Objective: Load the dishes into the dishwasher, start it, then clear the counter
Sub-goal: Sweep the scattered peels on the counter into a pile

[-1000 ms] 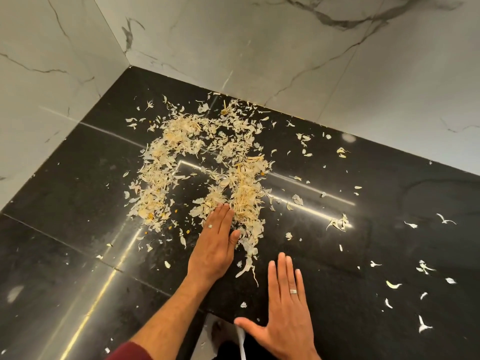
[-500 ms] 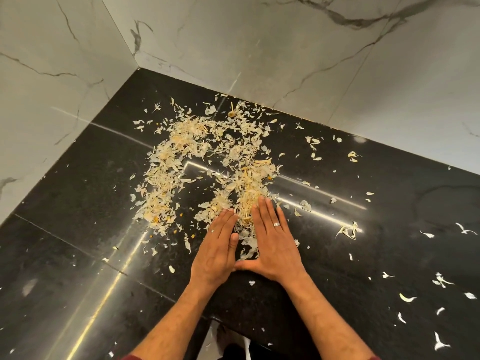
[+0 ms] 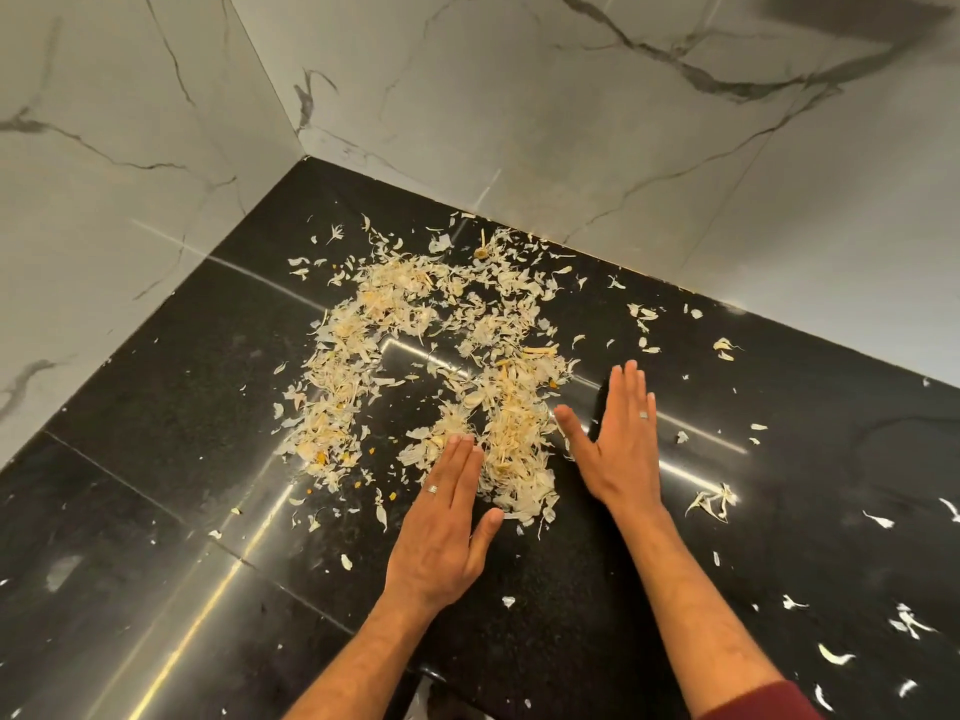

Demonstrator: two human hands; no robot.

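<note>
A ring-shaped heap of pale, papery peels [image 3: 363,350] lies on the black polished counter [image 3: 156,459] in the corner. My left hand [image 3: 447,522] lies flat with straight fingers, its fingertips at the near edge of the peels. My right hand [image 3: 618,439] is flat too, fingers spread, just right of the thickest clump [image 3: 514,439], which sits between both hands. Neither hand holds anything. A ring shows on each hand.
White marble walls [image 3: 519,122] close the counter at the back and left. Loose peels [image 3: 711,504] lie scattered across the right side of the counter, several near the right edge [image 3: 909,623]. The counter's front edge [image 3: 431,672] runs between my forearms.
My right hand came up from the front edge to beside the left, then slid right, away from it. The left hand has hardly moved.
</note>
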